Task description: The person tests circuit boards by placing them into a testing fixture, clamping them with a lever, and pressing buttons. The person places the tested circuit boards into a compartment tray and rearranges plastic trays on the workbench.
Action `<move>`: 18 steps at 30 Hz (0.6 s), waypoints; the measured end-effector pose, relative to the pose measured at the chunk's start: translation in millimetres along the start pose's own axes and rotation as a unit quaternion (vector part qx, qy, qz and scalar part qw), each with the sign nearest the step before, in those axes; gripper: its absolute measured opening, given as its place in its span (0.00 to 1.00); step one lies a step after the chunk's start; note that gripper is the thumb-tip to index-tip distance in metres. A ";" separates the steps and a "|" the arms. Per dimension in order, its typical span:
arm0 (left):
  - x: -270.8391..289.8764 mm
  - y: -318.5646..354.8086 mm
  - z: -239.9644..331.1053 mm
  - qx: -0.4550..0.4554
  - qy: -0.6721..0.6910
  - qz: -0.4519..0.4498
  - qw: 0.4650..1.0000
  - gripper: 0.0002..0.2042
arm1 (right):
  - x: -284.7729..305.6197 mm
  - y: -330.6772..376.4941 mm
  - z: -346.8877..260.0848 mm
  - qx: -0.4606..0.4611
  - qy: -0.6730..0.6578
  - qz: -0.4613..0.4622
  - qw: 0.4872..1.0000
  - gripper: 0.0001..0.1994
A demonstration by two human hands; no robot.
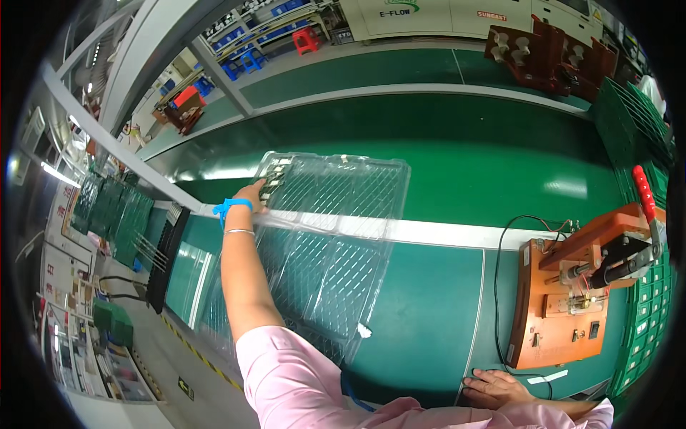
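A clear plastic tray (336, 250) with slanted rows of slots lies across the bench and the pale rail. Several small light-and-dark parts (274, 176) sit in its far left corner. My left hand (250, 196) reaches to that corner, thumb and fingers apart beside the parts; the fingertips are partly hard to make out. A blue strap (232, 207) circles that wrist. My right hand (497, 388) lies palm down on the near edge of the bench, fingers loosely stretched out and holding nothing. Close to it is a white strip (547, 377).
On the right stands an orange clamp fixture (557, 336) with a red-handled lever (644, 193) and a black cable (495, 300). Green crates (647, 322) line the far right. Beyond the pale rail (443, 233) runs a green conveyor surface (493, 171). A black rack (168, 257) stands left.
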State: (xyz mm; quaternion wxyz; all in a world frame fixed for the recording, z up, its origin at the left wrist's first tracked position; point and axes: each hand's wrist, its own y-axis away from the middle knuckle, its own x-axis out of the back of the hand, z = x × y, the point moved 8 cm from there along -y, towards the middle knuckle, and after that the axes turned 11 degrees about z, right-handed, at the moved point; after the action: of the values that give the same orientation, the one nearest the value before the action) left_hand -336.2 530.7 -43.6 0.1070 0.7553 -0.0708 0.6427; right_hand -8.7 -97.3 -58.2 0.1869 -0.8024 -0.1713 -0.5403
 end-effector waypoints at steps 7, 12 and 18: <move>2.7 44.2 0.5 0.050 0.080 0.056 0.994 0.46 | 33.0 -53.9 -16.8 -0.066 -0.136 0.203 0.967 0.27; -11.5 99.6 -10.4 0.052 0.095 0.049 0.993 0.44 | 10.2 -143.0 -69.0 0.069 -0.058 0.194 0.977 0.30; -9.7 153.9 -4.5 0.062 0.130 0.061 0.988 0.42 | -23.8 -168.3 -92.4 0.142 -0.048 0.122 0.981 0.26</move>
State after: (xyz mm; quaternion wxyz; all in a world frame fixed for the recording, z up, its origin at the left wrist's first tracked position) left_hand -379.7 382.7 -41.6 0.0289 0.6647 -0.0620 0.7439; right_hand -171.6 2.8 -29.0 0.3548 -0.8077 -0.1556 -0.4445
